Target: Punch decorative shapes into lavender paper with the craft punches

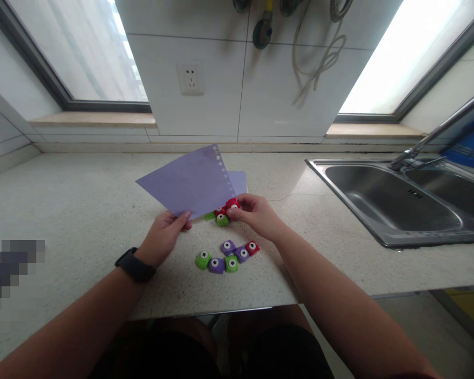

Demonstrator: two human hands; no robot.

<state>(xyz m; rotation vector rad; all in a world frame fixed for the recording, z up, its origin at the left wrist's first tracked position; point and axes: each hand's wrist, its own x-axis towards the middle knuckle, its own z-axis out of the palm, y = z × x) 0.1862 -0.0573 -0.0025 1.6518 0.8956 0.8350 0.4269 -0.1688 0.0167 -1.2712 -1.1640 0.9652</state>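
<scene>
My left hand [171,231] pinches the lower edge of a purple sheet of paper [185,184], which is tilted up above the counter. Small shapes are punched in a row along the sheet's right edge. My right hand [256,210] is closed on a red craft punch [233,204] at the sheet's lower right corner. Just below the paper lie a green punch [221,220] and another red one, partly hidden. Nearer to me, several small punches are grouped on the counter, among them a green punch [203,259], a purple punch [217,265] and a red punch [252,248].
More purple paper [239,181] lies behind the held sheet. To the right, a steel double sink [363,231] with a tap [408,155] is set into the speckled counter [102,210]. A socket [190,78] and a hanging cable [319,68] are on the tiled wall.
</scene>
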